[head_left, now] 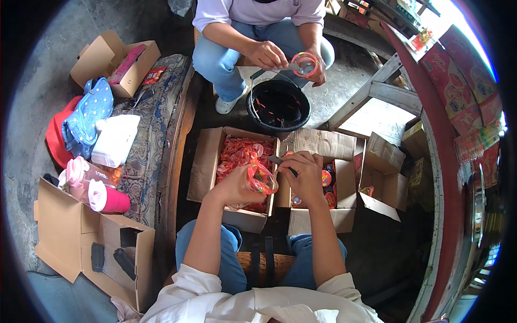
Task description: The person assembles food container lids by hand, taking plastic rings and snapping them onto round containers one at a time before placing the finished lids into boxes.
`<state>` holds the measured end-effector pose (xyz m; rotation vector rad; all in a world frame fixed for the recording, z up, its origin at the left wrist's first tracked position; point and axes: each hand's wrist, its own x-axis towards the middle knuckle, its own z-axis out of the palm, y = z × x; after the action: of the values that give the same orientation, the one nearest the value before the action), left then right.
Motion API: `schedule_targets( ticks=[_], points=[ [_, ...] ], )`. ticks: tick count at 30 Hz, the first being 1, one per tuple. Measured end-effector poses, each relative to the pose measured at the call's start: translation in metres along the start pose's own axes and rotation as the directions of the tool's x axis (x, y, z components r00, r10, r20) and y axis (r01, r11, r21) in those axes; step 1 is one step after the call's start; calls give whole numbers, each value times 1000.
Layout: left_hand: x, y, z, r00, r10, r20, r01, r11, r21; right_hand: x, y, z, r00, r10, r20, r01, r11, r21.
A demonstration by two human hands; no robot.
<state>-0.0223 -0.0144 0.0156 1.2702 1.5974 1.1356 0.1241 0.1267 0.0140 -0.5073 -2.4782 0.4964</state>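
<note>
My left hand (pixel 232 187) is wrapped round a clear plastic cup (pixel 262 180) with a red and orange printed band, its mouth tilted toward my right hand. In my right hand (pixel 305 177) I grip a small knife (pixel 275 160); its grey blade points left, close to the cup's rim. Whether the blade touches the cup I cannot tell. Below my hands stands an open cardboard box (pixel 203 171) full of crumpled red and clear plastic pieces. A second cardboard box (pixel 344 222), under my right hand, holds several cups with red and yellow print.
Opposite, a person (pixel 264 51) holds a similar cup (pixel 305 64) above a black bucket (pixel 252 119) of dark liquid with red scraps. At left, a patterned bench (pixel 144 185) bears a pink tumbler (pixel 110 198) and bags. A wooden frame (pixel 371 97) stands at right.
</note>
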Motion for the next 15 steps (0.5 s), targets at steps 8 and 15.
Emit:
schedule_targets(
  ticks=[8, 15],
  points=[
    [2, -7, 1, 997, 37, -73, -35, 999, 21, 2, -3, 0, 998, 69, 13, -70, 997, 31],
    [11, -1, 9, 961, 81, -264, -87, 996, -11, -1, 2, 4, 992, 126, -2, -122, 963, 239]
  ],
)
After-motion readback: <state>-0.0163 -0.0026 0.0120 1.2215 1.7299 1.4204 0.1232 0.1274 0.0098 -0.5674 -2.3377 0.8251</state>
